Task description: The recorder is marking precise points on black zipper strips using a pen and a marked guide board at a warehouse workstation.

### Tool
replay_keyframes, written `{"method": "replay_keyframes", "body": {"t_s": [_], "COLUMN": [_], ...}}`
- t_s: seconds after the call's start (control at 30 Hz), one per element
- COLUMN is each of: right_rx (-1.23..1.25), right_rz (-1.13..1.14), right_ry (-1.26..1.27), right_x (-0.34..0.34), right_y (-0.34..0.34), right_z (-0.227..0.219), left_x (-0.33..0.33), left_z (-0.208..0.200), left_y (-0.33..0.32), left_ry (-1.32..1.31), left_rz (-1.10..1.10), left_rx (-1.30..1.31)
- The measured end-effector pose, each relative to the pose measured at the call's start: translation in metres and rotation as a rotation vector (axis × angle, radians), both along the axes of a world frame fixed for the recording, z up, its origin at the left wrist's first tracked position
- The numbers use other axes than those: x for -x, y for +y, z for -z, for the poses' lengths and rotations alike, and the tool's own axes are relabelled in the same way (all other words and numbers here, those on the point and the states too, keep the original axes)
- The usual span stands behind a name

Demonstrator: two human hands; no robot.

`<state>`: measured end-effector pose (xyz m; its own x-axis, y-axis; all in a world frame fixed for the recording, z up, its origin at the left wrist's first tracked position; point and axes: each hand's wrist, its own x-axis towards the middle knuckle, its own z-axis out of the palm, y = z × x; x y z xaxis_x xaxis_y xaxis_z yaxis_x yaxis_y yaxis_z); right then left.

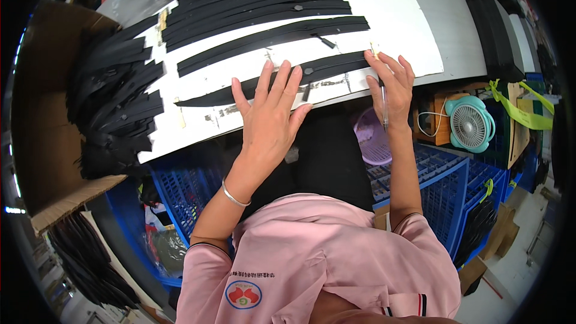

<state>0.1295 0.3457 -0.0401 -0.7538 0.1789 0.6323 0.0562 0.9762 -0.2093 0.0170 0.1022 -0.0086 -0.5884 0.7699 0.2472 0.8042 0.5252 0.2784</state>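
Observation:
My left hand [267, 108] lies with fingers spread over the nearest black zipper [339, 65], close to the front edge of a white board [408, 42]. A small pull tab hangs from this zipper, beside my left thumb. At the zipper's right end, my right hand [395, 87] rests its fingertips while keeping a clear pen [385, 108] tucked in the palm, pointing down toward me. Just beyond lies a second black zipper [264, 41], its pull tab [326, 41] turned aside. Farther back, several more zippers [240, 9] lie side by side.
A heap of black strips [120, 96] hangs over the board's left side, by a cardboard box [39, 102]. Below the table are blue crates [444, 186] and a purple basket [377, 144]. A small turquoise fan [470, 125] stands at the right.

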Motion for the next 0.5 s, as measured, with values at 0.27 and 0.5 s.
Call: {"method": "replay_keyframes", "body": {"t_s": [0.27, 0.5], "right_rx": [-0.006, 0.015], "right_rz": [0.02, 0.031], "right_ry": [0.05, 0.025], "right_x": [-0.002, -0.003], "right_y": [-0.004, -0.008], "right_z": [0.01, 0.013], "left_x": [-0.001, 0.003], "left_z": [0.005, 0.012], "left_y": [-0.059, -0.101], "left_ry": [0.0, -0.101], "left_rz": [-0.248, -0.402], "left_rx": [0.045, 0.024]}}
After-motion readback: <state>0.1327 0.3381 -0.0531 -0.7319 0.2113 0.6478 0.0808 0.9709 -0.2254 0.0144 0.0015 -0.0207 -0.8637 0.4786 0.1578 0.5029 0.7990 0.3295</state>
